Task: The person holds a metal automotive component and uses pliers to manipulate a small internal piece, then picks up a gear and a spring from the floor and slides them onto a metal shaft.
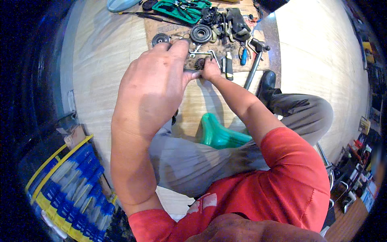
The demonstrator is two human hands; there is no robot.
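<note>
My left hand [155, 86] is raised close to the camera, its fingers closed around a thin metal tool whose shaft [190, 71] pokes out toward the right. My right hand [210, 69] reaches forward and pinches a small dark toothed gear [200, 63] at the tool's end. Both hands meet over a sheet of brown cardboard [161, 27] on the floor. What lies under my left palm is hidden.
On the cardboard lie round black pulleys [200, 34], bent metal keys [203, 52], a blue-handled tool [244, 57], a long metal bar [252, 69] and a green tray of tools [177, 10]. A green plastic stool [219, 135] is under my legs. Blue and yellow packs [70, 189] stack at lower left.
</note>
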